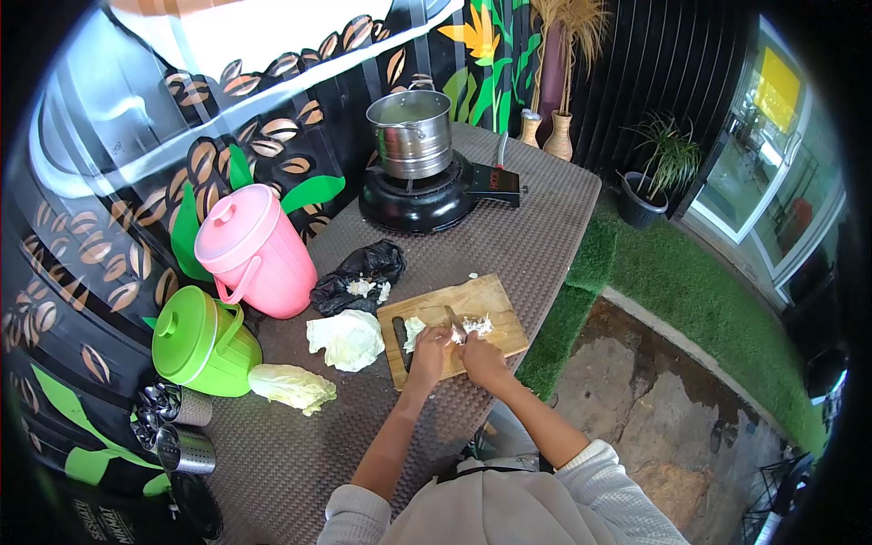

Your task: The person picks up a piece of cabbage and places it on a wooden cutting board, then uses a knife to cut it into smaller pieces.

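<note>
My right hand (481, 360) is closed round a knife; its blade (455, 321) points away from me over the wooden cutting board (490, 295). Beside it, my left hand (430, 352) has its fingers curled down on pale cabbage, close to the blade. Shredded cabbage (479, 323) lies right of the blade, and a cabbage leaf piece (413, 329) left of my left hand. A dark-handled tool (400, 332) rests along the board's left edge. Just left of the board sits a large piece of cabbage (348, 340), with a napa cabbage (292, 389) nearer to me.
A black plastic bag (371, 269) with scraps lies behind the board. Farther back, a steel pot (411, 136) stands on a portable gas stove (418, 202). Pink (259, 250) and green lidded buckets (209, 350) and metal utensil holders (187, 447) line the left side of the table (300, 463).
</note>
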`<state>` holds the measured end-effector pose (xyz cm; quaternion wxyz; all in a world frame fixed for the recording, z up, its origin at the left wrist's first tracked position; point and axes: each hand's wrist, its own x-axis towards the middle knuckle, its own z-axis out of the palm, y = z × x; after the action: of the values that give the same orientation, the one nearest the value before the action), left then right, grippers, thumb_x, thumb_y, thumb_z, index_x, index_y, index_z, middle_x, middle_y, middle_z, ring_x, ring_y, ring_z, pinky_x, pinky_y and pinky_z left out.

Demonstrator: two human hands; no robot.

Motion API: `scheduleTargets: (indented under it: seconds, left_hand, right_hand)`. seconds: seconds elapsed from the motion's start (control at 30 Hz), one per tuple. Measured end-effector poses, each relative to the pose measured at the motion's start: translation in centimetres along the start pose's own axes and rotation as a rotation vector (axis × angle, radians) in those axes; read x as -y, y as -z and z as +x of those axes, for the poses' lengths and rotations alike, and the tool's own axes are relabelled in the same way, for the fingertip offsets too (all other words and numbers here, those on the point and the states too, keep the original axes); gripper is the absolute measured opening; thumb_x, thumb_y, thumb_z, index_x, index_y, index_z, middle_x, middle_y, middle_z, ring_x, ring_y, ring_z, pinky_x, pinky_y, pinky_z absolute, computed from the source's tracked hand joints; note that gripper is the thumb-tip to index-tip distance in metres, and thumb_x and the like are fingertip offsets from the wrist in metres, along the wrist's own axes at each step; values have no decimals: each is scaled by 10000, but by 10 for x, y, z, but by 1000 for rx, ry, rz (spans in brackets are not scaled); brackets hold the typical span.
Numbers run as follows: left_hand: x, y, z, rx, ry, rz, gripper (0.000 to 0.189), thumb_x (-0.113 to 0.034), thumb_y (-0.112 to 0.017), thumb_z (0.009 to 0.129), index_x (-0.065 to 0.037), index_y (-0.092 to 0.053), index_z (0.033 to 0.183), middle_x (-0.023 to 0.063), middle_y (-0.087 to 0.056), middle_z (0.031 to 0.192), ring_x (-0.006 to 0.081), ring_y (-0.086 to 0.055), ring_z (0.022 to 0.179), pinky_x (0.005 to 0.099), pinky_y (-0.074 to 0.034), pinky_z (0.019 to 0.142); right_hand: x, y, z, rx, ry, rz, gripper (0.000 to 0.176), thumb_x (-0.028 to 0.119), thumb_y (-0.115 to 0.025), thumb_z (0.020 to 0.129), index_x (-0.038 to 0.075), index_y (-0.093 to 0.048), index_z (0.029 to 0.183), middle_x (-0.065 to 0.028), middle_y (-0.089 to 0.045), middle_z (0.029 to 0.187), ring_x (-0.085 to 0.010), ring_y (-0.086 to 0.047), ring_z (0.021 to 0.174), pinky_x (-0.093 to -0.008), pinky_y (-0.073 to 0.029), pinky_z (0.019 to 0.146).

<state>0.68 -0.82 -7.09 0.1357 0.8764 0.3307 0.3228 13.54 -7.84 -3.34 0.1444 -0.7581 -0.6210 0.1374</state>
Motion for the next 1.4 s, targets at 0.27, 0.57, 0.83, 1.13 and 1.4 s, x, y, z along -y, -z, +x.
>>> scheduleTargets:
  seconds: [0.27, 0.57, 0.83, 1.13, 1.4]
  left_hand:
    - [-4, 5, 3, -57, 58, -94, 190, -11, -577, 762, 3, -696, 910, 131, -666, 889, 282, -581, 889, 384, -423, 861]
    - [2, 7, 6, -30, 16, -164, 128, -60, -629, 775, 10, -698, 857, 130, -674, 890, 277, -586, 884, 385, -430, 857]
    - [-3, 9, 10, -8, 78, -181, 102, -63, -651, 746, 2, -699, 808, 113, -679, 842, 273, -585, 847, 366, -444, 825]
    - [9, -2, 6, -24, 42, -137, 91, -32, -641, 745, -25, -703, 811, 100, -684, 871, 275, -589, 840, 370, -455, 797]
    - [0, 2, 3, -4, 169, -172, 110, -24, -642, 751, -27, -707, 839, 109, -683, 890, 280, -596, 895, 361, -454, 857]
  right_hand:
    - [3, -31, -15, 6, -115, -60, 401, 238, -541, 871, -55, -420, 1116, -202, -650, 738, -355, -667, 707, -431, -544, 613]
    - [17, -24, -26, 22, -107, -117, 380, 195, -468, 900, -80, -424, 1159, -190, -655, 771, -316, -673, 669, -402, -549, 581]
    - [6, -7, -9, -31, 69, -109, 219, 154, -491, 876, -36, -469, 983, -175, -654, 751, -275, -673, 629, -395, -548, 558]
    - [6, -22, -6, -46, -58, -77, 233, 150, -529, 847, -23, -451, 983, -179, -645, 719, -287, -676, 670, -396, -552, 575]
    - [21, -23, -21, 39, -191, -80, 253, 138, -545, 839, -27, -492, 1023, -198, -625, 844, -275, -676, 729, -383, -555, 601]
